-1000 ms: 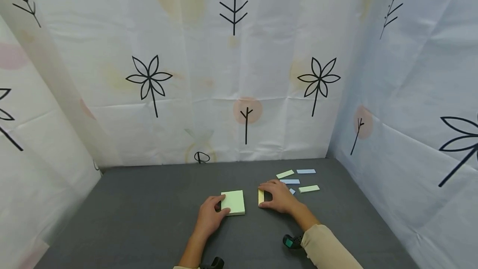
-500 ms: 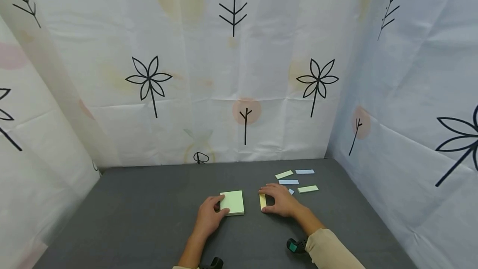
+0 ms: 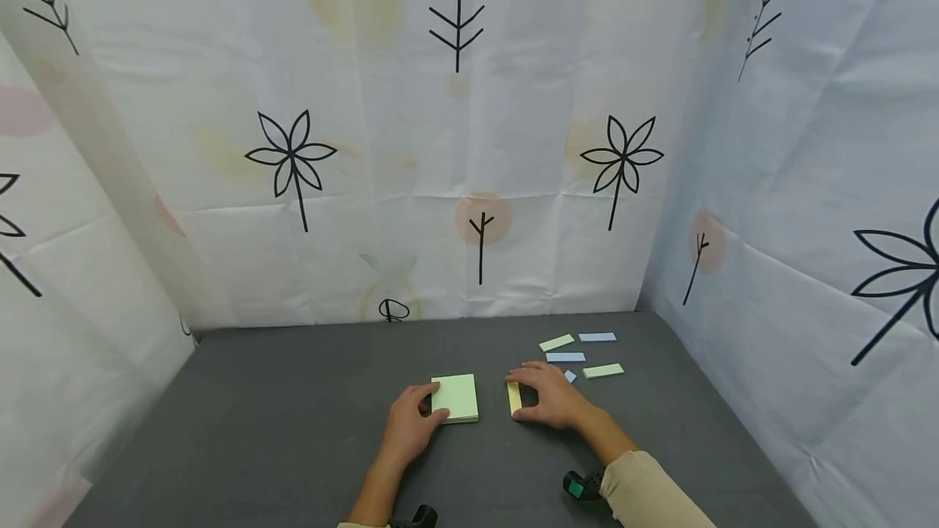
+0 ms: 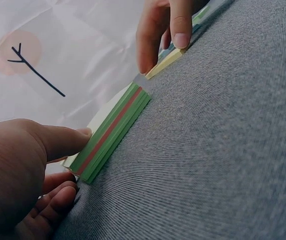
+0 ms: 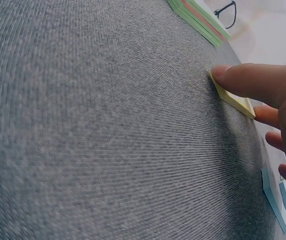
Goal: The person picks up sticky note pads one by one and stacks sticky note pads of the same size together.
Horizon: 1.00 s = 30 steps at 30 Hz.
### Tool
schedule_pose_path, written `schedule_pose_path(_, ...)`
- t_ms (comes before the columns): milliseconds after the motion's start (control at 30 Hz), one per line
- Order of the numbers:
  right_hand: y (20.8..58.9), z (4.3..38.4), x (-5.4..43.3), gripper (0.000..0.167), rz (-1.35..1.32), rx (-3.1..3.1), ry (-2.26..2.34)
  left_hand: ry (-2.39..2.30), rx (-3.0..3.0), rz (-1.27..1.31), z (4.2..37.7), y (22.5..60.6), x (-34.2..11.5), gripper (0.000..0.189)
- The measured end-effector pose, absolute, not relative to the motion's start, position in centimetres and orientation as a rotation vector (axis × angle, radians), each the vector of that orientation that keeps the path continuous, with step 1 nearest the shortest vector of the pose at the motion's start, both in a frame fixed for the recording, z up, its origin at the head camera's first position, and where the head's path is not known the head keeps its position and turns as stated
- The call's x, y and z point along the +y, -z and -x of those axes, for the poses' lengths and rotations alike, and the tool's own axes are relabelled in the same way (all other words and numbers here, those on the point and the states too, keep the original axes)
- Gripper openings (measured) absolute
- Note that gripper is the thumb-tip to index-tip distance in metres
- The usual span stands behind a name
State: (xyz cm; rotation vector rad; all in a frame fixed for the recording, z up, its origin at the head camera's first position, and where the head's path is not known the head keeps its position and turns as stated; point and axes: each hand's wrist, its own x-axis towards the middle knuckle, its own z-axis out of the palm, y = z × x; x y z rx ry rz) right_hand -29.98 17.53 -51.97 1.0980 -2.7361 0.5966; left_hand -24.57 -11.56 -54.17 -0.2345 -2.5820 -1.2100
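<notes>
A square stack of sticky notes [image 3: 458,398] lies on the grey table, pale green on top. Its side shows green layers with a pink band in the left wrist view. My left hand [image 3: 409,426] holds the stack by its left side, the thumb [image 4: 70,141] at the near corner. To the right of the stack, my right hand [image 3: 550,398] pinches a narrow yellow sticky-note pad [image 3: 514,399] lengthwise between thumb and fingers. The yellow pad [image 5: 238,102] stays close over the table, partly covered by the thumb in the right wrist view.
Beyond the right hand lie narrow pads: pale green ones [image 3: 604,371] and blue ones [image 3: 597,337], one blue pad [image 3: 570,377] partly hidden by the hand. A printed white cloth [image 3: 411,145] hangs behind the grey table [image 3: 293,422] and along both sides.
My right hand has drawn slightly toward me with the yellow pad, which now sits at a small tilt. The left hand and the square stack have stayed in place.
</notes>
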Motion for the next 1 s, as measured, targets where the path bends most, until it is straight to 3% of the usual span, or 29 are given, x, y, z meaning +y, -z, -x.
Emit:
schedule_pose_path(367, 51.8, 30.0, 18.0, 0.058, -1.053, -2.660, -0.661, 1.236, -2.583, 0.159, 24.7, 54.0, -11.3, 0.039)
schedule_pose_path(733, 51.6, 28.8, 18.8, 0.046, -0.961, -2.546, -0.642, 1.191, -2.537, 0.022, 24.9, 53.3, -10.6, 0.030)
schedule_pose_path(1000, 51.6, 27.9, 19.4, 0.041, -0.847, -2.407, -0.655, 1.046, -2.389, 0.164, 24.3, 52.2, -9.2, 0.024)
